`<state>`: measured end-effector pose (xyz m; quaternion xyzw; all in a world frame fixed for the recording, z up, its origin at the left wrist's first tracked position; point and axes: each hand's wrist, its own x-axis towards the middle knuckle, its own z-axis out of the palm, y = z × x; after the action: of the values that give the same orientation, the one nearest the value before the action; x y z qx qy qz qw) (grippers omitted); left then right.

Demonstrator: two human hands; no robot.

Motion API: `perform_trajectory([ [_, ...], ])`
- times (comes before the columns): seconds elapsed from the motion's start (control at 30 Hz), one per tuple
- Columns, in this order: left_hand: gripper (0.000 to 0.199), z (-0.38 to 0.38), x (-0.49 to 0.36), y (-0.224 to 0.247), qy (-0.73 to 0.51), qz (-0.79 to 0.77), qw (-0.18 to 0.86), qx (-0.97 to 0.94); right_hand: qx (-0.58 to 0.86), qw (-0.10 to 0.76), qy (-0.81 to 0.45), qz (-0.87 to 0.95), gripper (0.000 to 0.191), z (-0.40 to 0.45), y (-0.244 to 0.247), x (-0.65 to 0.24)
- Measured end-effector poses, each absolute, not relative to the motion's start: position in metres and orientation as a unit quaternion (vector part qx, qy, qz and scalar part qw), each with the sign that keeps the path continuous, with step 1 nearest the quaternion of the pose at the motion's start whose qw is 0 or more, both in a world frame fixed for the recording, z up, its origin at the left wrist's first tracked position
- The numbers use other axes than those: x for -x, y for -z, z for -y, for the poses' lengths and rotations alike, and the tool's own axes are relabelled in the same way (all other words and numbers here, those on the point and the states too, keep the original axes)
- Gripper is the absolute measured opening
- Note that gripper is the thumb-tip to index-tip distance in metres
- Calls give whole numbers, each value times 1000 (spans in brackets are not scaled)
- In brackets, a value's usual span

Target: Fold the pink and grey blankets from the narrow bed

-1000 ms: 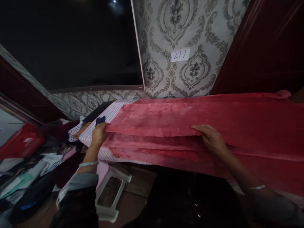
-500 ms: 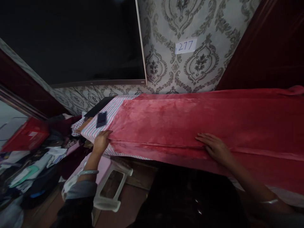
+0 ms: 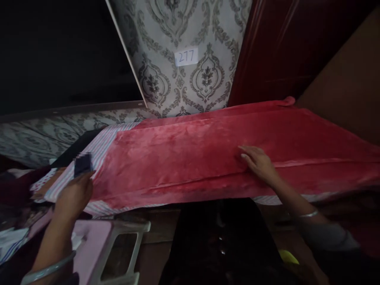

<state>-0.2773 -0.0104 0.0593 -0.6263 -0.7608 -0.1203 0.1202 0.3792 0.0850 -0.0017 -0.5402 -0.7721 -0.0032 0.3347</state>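
Observation:
A red plush blanket [image 3: 184, 154] lies folded lengthwise over a striped cloth [image 3: 102, 142], with a fold line running along its near side. At the blanket's left end is my left hand [image 3: 75, 194], fingers reaching over the edge beside a dark phone [image 3: 83, 164]. It looks open, though the palm side is hidden and slightly blurred. My right hand [image 3: 259, 162] rests on the blanket right of the middle, near the fold. Its fingers are stretched out with the thumb apart, holding nothing.
A large dark television [image 3: 65, 51] hangs above the left side. Patterned wallpaper [image 3: 204, 75] bears a paper marked 277 [image 3: 186, 57]. Below the near edge stands a pink and white stool [image 3: 95, 237]. A dark red wooden panel [image 3: 273, 51] rises behind, at right. Clothes [image 3: 13, 241] lie at lower left.
The view has turned right, showing more of the blanket's right end. My left hand remains by the left edge, now closer to the phone. My right hand has moved slightly farther in over the blanket.

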Motion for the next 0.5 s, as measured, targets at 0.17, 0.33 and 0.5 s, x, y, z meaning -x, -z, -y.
perform_trajectory([
  [0.17,61,-22,207,-32,91,740,96,660,636,242,94,726,55,-94,24,-377],
  [0.33,60,-18,201,-5,46,787,51,613,606,197,125,761,50,-80,48,-367],
  [0.5,53,-27,230,-31,103,769,-8,631,570,243,132,774,56,-81,64,-380],
])
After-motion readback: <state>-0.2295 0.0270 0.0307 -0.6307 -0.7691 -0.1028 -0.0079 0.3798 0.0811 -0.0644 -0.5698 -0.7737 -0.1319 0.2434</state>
